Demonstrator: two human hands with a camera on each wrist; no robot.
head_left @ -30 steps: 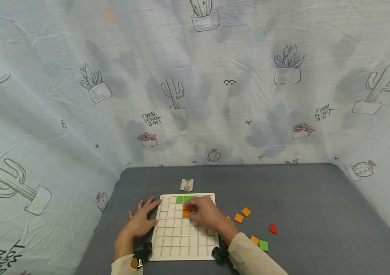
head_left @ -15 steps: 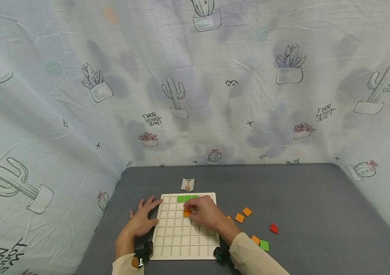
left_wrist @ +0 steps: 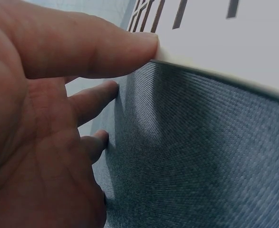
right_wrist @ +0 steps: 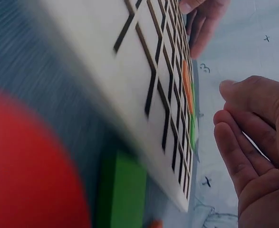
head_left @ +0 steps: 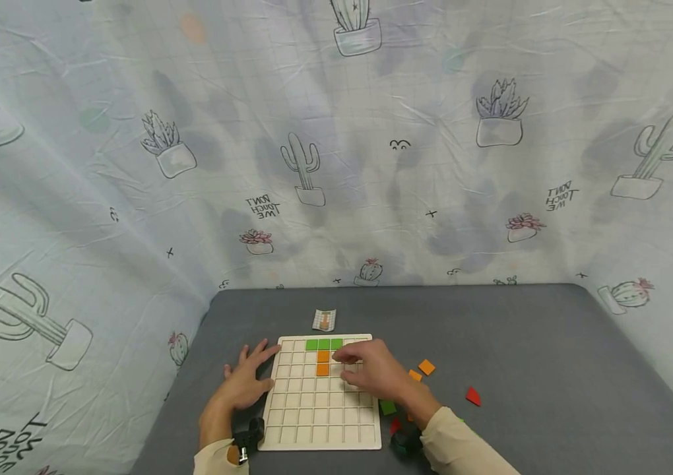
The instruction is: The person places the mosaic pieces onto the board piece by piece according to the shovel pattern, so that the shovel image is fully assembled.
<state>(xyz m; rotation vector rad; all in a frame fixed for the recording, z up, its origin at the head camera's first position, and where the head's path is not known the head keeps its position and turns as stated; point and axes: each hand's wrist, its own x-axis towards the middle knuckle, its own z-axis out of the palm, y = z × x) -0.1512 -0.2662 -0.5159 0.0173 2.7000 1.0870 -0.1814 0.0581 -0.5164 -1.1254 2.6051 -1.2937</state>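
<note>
A pale wooden grid board [head_left: 297, 415] lies on the grey table. Three green squares [head_left: 324, 344] fill part of its top row, and two orange squares [head_left: 323, 357] run down below the middle one. My left hand [head_left: 243, 384] is spread at the board's left side; in the left wrist view its thumb [left_wrist: 106, 47] touches the board's edge [left_wrist: 215, 71]. Just right of the orange squares, my right hand [head_left: 379, 371] hovers over the grid. The right wrist view shows that hand [right_wrist: 260, 137] with bent fingers and nothing between thumb and fingertips.
A small printed card [head_left: 324, 320] lies beyond the board. Loose to the right are an orange square [head_left: 427, 367], a red piece [head_left: 473, 396], a green piece [head_left: 388, 407] and another red piece [head_left: 395, 425], partly by my right wrist. A cactus-print cloth [head_left: 396, 198] hangs behind the table.
My right hand has let go of the upper orange square and drawn back to the right, uncovering both orange squares on the grid. My left hand stays at the board's edge.
</note>
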